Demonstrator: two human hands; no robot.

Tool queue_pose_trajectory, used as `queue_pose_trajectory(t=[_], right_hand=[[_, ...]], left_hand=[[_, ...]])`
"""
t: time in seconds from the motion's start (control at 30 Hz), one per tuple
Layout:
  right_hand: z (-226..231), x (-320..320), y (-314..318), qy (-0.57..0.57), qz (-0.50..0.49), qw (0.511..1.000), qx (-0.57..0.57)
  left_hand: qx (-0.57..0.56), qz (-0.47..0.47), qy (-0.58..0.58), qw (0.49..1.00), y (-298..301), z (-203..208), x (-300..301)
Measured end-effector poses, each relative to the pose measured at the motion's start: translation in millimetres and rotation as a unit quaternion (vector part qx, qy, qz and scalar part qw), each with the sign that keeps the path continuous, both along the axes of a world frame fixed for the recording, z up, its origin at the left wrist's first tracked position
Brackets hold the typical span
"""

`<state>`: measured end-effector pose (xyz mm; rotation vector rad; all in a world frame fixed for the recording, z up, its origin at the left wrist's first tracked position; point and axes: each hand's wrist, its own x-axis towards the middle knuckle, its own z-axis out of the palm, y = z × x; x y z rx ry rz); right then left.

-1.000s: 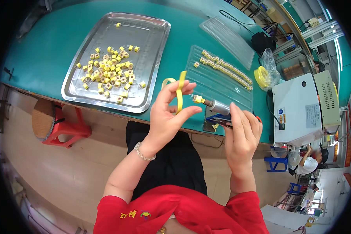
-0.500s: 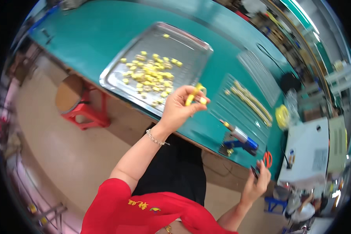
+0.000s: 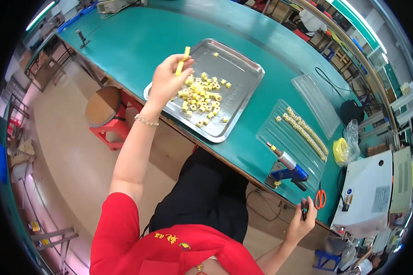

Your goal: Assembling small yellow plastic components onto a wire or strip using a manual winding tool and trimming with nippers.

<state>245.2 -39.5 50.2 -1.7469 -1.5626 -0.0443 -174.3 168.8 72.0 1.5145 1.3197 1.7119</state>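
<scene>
My left hand (image 3: pixel 164 79) is raised over the left side of a metal tray (image 3: pixel 237 87), its fingers closed on a narrow yellow strip (image 3: pixel 182 64). Small yellow block-shaped parts (image 3: pixel 202 97) lie heaped in the tray. At the right, by the table's front edge, my right hand (image 3: pixel 304 220) grips a small black object (image 3: pixel 304 208) whose kind I cannot make out. Close to it on the table are orange-handled scissors (image 3: pixel 320 199) and a blue and silver handheld tool (image 3: pixel 288 166) resting on a stand.
A clear ribbed tray (image 3: pixel 267 134) holds rows of yellow parts (image 3: pixel 307 133); another clear tray (image 3: pixel 317 105) lies behind it. A yellow roll (image 3: pixel 340 151) and a white machine (image 3: pixel 363 192) stand at the right. A red stool (image 3: pixel 109 130) with a round seat is at the left.
My left hand has moved left and away from me, from the tray's near right corner to over its left side. My right hand still grips the black object, and the view has shifted.
</scene>
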Motion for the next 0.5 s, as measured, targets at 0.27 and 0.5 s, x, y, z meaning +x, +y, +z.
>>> queue_pose_trajectory(t=[0.27,0.5], right_hand=[[11,50,73,0.303,0.041,0.952,-0.036],[22,23,202,0.086,0.247,0.95,-0.169]], left_hand=[[-0.115,-0.161,-0.164,0.967,-92,-2,72],[-0.263,-0.4,-0.321,0.817,-165,-54,128]])
